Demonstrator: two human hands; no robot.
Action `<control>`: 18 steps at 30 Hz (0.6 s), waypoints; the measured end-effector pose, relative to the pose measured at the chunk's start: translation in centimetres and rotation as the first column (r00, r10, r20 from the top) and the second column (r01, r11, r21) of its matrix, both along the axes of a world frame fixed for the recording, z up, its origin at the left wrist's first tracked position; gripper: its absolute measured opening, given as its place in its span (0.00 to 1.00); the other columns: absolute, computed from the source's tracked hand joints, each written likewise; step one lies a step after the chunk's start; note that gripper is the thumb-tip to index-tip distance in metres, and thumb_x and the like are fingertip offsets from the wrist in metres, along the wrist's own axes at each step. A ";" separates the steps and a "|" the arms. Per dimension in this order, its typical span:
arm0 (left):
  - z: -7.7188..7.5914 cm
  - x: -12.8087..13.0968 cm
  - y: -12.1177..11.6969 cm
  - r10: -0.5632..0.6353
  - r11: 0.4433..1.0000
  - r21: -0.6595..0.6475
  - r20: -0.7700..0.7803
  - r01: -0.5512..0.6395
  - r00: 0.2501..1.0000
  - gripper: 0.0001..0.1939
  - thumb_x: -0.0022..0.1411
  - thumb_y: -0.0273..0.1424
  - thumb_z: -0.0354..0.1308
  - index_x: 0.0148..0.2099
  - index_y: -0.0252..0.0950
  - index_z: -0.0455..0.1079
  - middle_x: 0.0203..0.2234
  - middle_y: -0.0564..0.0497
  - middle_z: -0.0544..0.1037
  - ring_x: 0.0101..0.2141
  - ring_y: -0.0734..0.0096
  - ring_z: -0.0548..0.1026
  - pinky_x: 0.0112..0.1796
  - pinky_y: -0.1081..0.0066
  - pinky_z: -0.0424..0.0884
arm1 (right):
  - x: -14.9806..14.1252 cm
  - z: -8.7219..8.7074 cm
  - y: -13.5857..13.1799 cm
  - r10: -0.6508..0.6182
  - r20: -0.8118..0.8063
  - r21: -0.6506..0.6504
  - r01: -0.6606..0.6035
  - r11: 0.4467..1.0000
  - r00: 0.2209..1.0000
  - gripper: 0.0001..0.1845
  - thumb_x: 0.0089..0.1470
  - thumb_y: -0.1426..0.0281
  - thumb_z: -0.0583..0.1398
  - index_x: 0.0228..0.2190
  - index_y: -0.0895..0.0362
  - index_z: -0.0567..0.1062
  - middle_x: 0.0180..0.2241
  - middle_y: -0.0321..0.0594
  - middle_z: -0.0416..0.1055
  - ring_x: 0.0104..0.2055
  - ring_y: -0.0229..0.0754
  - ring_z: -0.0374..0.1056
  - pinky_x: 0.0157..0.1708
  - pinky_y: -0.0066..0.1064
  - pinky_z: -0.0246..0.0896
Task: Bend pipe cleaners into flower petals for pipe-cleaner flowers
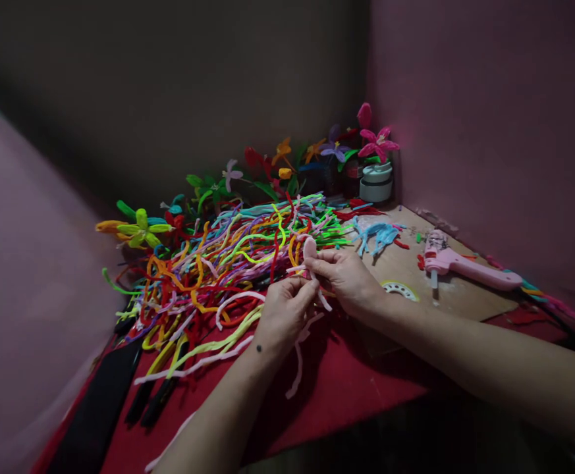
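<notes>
Both hands meet over the front of a large heap of coloured pipe cleaners (238, 243). Between thumb and fingers, my right hand (344, 273) pinches a pale pink pipe cleaner (309, 248) whose top is bent into a rounded petal shape. Just below and to its left, my left hand (290, 306) is closed on the lower part of the same piece. A pale end hangs down between the hands. Another loose pale pink pipe cleaner (297, 368) lies on the red tabletop (346, 395) beneath them.
A pink glue gun (465, 263) rests on a brown board (479, 296) at right, near a white and yellow ring (400, 291). Finished pipe cleaner flowers (379, 143) line the back, with a white container (376, 183). Black-handled scissors (156, 398) lie at front left.
</notes>
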State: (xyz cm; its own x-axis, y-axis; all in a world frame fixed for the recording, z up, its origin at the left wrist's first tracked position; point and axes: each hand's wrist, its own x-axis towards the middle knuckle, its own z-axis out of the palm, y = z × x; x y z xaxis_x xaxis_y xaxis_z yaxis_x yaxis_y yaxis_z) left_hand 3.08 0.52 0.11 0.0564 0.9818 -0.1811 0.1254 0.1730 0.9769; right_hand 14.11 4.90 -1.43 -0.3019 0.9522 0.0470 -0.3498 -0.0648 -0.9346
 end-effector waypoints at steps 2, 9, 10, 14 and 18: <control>-0.1 0.2 -0.2 -0.011 0.999 -0.045 0.068 0.014 0.998 0.16 0.51 0.41 0.56 0.22 0.33 0.63 0.10 0.59 0.60 0.11 0.85 0.53 0.14 0.78 0.47 | 0.1 0.0 -0.1 -0.006 -0.005 0.024 0.006 1.000 1.000 0.16 0.42 0.60 0.62 0.19 0.60 0.66 0.17 0.32 0.61 0.18 0.29 0.54 0.18 0.24 0.48; 0.1 0.6 -0.7 -0.090 0.989 -0.095 0.191 0.110 0.977 0.11 0.53 0.37 0.55 0.27 0.34 0.62 0.12 0.59 0.62 0.10 0.85 0.53 0.12 0.79 0.46 | 0.3 0.6 -0.5 -0.035 0.059 0.073 0.031 0.997 0.998 0.17 0.41 0.61 0.62 0.16 0.59 0.64 0.15 0.30 0.58 0.16 0.28 0.50 0.16 0.24 0.45; 0.1 0.5 -0.7 -0.101 0.986 -0.103 0.253 0.131 0.962 0.09 0.51 0.35 0.56 0.28 0.34 0.62 0.13 0.59 0.63 0.11 0.85 0.54 0.12 0.80 0.48 | 0.3 0.7 -0.7 -0.040 0.072 0.077 0.034 0.996 0.997 0.17 0.42 0.61 0.62 0.16 0.59 0.64 0.15 0.30 0.58 0.16 0.28 0.50 0.16 0.25 0.44; -0.1 0.2 -0.6 -0.128 0.965 -0.161 0.397 0.207 0.909 0.09 0.46 0.30 0.58 0.27 0.35 0.59 0.17 0.59 0.62 0.12 0.85 0.55 0.11 0.81 0.49 | 0.1 0.7 -1.0 -0.056 0.128 0.140 0.038 0.989 0.990 0.20 0.45 0.60 0.60 0.14 0.59 0.62 0.13 0.30 0.56 0.15 0.27 0.48 0.15 0.24 0.41; 1.0 -0.4 -0.6 -0.159 0.980 -0.112 0.079 0.167 0.984 0.09 0.50 0.34 0.55 0.28 0.35 0.60 0.17 0.58 0.63 0.13 0.84 0.57 0.13 0.80 0.51 | 0.2 0.4 -0.4 -0.065 0.060 0.109 0.058 0.992 0.996 0.18 0.44 0.59 0.61 0.17 0.59 0.64 0.13 0.30 0.56 0.15 0.27 0.48 0.14 0.24 0.41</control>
State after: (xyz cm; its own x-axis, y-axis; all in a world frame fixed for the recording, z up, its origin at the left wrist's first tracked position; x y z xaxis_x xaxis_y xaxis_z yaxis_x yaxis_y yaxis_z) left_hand 2.68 -0.03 1.07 0.2305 0.9304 -0.2850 0.0944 0.2701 0.9582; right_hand 14.32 4.54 -1.07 -0.2483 0.9596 0.1321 -0.2904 0.0564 -0.9552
